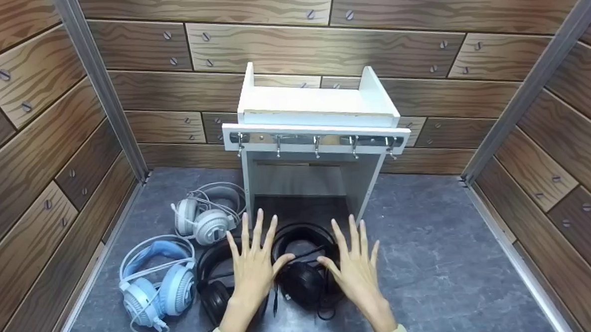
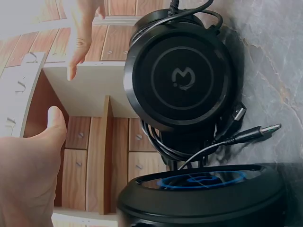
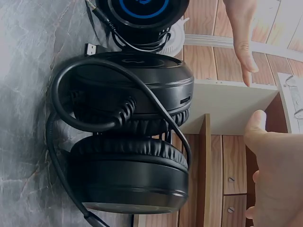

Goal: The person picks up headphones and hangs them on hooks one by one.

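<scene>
My left hand (image 1: 253, 272) is held with fingers spread above a black headset (image 1: 215, 294), hiding part of it. To its right, my right hand (image 1: 357, 273) also has its fingers spread, overlapping the edge of a second black headset (image 1: 303, 283). Neither hand grips anything. The right wrist view shows that second headset's ear cups (image 3: 128, 175), with a thick cable looped across them. In the left wrist view, a round ear cup (image 2: 182, 78) bears a grey logo, and a plug (image 2: 258, 135) lies beside it.
A white shelf unit (image 1: 317, 97) stands against the wood-patterned wall, with a rail of metal hooks (image 1: 317, 140) across its front. At left, a white headset (image 1: 211, 224) and a light blue headset (image 1: 158, 286) lie on the grey marbled floor (image 1: 439, 259). Plank-patterned panels enclose the sides.
</scene>
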Demonstrator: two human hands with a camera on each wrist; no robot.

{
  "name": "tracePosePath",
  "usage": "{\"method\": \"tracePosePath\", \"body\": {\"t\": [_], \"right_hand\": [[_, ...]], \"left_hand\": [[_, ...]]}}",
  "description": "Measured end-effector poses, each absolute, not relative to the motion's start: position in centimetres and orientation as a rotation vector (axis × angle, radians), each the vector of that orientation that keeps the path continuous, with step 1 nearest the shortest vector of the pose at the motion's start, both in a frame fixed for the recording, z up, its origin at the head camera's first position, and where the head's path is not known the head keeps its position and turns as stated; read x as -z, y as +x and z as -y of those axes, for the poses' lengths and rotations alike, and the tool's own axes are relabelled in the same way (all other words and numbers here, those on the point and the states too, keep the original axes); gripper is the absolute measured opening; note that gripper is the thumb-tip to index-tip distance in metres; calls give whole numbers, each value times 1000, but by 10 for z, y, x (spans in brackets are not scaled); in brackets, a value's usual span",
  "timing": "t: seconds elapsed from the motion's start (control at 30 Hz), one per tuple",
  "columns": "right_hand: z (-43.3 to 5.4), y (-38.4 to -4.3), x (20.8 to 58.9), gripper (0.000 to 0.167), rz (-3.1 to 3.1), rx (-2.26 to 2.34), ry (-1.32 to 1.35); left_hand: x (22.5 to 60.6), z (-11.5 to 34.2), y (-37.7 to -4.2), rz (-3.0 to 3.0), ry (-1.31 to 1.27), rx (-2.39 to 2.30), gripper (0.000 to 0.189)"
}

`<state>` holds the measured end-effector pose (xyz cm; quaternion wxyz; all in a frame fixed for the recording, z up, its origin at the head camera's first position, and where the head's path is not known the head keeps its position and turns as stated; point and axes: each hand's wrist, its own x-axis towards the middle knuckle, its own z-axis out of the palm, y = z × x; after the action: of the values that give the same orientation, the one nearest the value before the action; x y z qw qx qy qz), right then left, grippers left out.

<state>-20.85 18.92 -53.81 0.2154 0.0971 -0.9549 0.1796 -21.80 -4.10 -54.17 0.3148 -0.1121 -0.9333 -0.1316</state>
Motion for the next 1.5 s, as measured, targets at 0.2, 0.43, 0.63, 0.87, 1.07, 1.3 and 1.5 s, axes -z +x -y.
{"method": "tracePosePath", "body": {"t": [0.2,0.43,0.63,0.87,1.07,1.3,1.5], "right_hand": [[-192,-206,535,84,2656,-499,288],[-198,-205,533,75,2666,-530,294],[-208,-206,527,47,2504,-527,367],[-231,-217,498,17,2202,-586,430],[-251,-226,451,16,2091,-551,419],[-266,-245,402,21,2040,-492,378],[-271,-270,378,24,2028,-472,353]], "left_hand": [[536,41,-214,2488,-327,368,87],[526,41,-207,2579,-414,450,82],[520,38,-202,2515,-431,600,60],[521,33,-192,2383,-309,759,35],[527,26,-185,2350,-224,911,24],[536,12,-175,2396,-178,940,31],[545,2,-169,2439,-146,893,32]]}}
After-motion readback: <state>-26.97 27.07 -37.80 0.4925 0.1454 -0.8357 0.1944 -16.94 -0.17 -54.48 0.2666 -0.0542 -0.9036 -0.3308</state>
